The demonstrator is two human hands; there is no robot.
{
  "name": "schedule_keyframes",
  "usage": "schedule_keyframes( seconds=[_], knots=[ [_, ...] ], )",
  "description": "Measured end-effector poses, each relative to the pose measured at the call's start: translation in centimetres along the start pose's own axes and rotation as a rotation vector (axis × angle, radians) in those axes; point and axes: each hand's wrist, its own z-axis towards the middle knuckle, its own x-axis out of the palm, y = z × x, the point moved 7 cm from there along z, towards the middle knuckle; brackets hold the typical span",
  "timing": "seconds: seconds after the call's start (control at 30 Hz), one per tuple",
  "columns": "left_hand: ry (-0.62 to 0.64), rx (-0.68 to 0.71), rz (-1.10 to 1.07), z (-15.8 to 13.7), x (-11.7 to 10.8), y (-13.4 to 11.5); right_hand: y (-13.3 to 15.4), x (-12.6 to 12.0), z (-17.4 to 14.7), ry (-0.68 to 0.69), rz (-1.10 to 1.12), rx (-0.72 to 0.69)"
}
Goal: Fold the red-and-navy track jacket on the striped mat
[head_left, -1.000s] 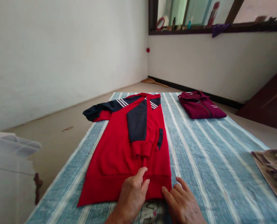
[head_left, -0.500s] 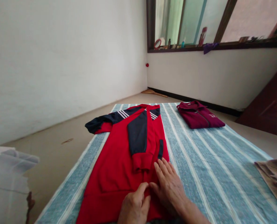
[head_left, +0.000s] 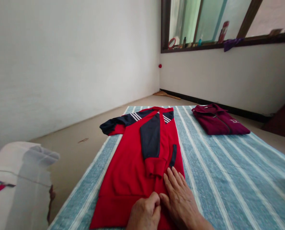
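Note:
A red jacket (head_left: 130, 169) with navy panels and white stripes lies on the striped cloth. Its right side is folded inward, with that sleeve (head_left: 152, 140) laid lengthwise down the front. The other sleeve (head_left: 117, 124) sticks out to the left over the cloth's edge. My left hand (head_left: 144, 212) is closed at the lower hem, thumb against curled fingers; the fabric between them is mostly hidden. Flat on the folded side lies my right hand (head_left: 180, 198), fingers stretched out just below the dark pocket trim (head_left: 173, 156). The two thumbs nearly meet.
A folded maroon zip garment (head_left: 220, 119) rests at the far right of the blue striped cloth (head_left: 204, 179). At left stands a whitish translucent bag (head_left: 27, 188). Beyond are a brush-like broom (head_left: 167, 95) on the floor and a windowsill (head_left: 204, 45) with small items.
The view has turned left, so everything sits further right in the picture and more of the whitish bag shows. Both hands keep about the same place on the jacket.

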Motion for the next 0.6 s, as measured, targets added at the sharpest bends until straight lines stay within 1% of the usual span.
schedule_keyframes(
  seconds=[0.13, 0.23, 0.3, 0.4, 0.47, 0.53, 0.57, 0.6],
  knots=[
    [0.079, -0.020, -0.029, -0.4, 0.3, 0.0, -0.1, 1.0, -0.5, 0.080, -0.023, -0.048],
    [0.101, -0.034, -0.077, -0.2, -0.2, 0.0, 0.0, 1.2, -0.9, 0.074, -0.052, -0.094],
    [0.030, -0.059, -0.116, 0.6, -1.9, 0.4, 0.1, 1.2, -1.1, 0.040, -0.053, -0.103],
    [-0.179, -0.127, -0.138, 2.8, -5.6, 1.6, 0.2, 1.4, -1.3, -0.018, -0.032, -0.091],
    [-0.287, -0.171, -0.121, 4.6, -7.5, 2.4, 0.2, 1.7, -1.3, -0.046, -0.023, -0.083],
    [-0.347, -0.210, -0.132, 6.4, -8.3, 3.0, 0.3, 1.9, -1.4, -0.069, -0.025, -0.089],
    [-0.369, -0.225, -0.176, 7.2, -8.4, 3.2, 0.4, 2.0, -1.3, -0.080, -0.029, -0.097],
    [-0.393, -0.247, -0.282, 7.8, -8.2, 3.4, 0.4, 2.0, -1.3, -0.091, -0.033, -0.105]
  ],
)
